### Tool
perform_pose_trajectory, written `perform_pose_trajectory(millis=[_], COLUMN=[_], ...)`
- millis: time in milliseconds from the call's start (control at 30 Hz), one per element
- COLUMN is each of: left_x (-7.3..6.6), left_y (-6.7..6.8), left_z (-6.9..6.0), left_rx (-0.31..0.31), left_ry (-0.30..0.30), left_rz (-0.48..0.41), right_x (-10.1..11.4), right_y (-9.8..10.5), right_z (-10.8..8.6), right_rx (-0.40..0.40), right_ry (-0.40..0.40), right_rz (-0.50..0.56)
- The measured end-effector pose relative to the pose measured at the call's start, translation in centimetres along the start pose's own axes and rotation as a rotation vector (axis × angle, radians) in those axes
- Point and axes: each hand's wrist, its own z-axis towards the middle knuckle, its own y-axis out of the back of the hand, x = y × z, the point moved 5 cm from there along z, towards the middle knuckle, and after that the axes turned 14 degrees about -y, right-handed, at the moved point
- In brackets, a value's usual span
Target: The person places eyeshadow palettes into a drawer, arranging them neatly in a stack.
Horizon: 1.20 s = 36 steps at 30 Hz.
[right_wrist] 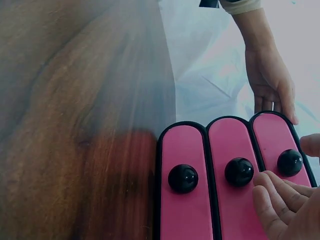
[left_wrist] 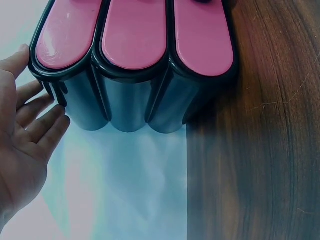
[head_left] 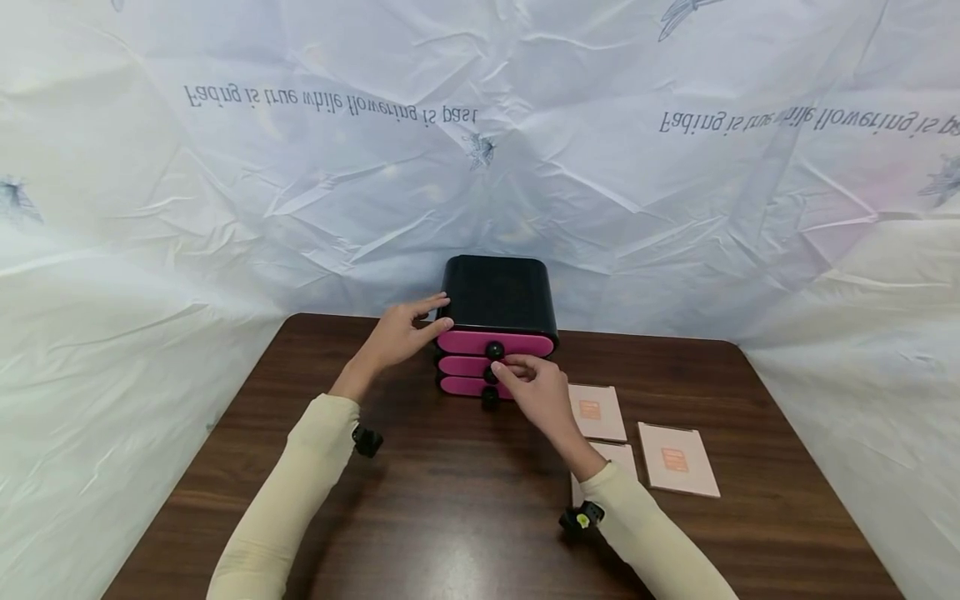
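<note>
A black cabinet [head_left: 498,292] with three stacked pink-fronted drawers stands at the back of the table. Each drawer has a round black knob. My left hand [head_left: 401,333] touches the cabinet's left side near the top, thumb by the upper front edge and fingers along the side. In front of the drawers is my right hand [head_left: 540,396], its fingertips beside the middle knob [right_wrist: 239,172]. The right wrist view shows thumb and fingers apart, near the top knob [right_wrist: 290,162] too. All three drawers look closed.
Three flat pale packets with orange labels lie to the right: a back packet [head_left: 597,412], a right packet [head_left: 678,460], and a front packet [head_left: 621,458] partly hidden by my right arm. The brown wooden table [head_left: 450,500] ends at a white printed sheet [head_left: 360,192] behind.
</note>
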Motion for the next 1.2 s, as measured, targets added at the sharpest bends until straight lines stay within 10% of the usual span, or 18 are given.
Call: perform_pose_trajectory(millis=[1200], left_x=[0.3], left_y=[-0.1], left_z=[0.1], left_rx=[0.000], left_ry=[0.027], left_rz=[-0.031], right_x=[0.2], right_y=[-0.8], right_z=[-0.6], right_rx=[-0.052], right_ry=[0.018], right_rz=[0.012])
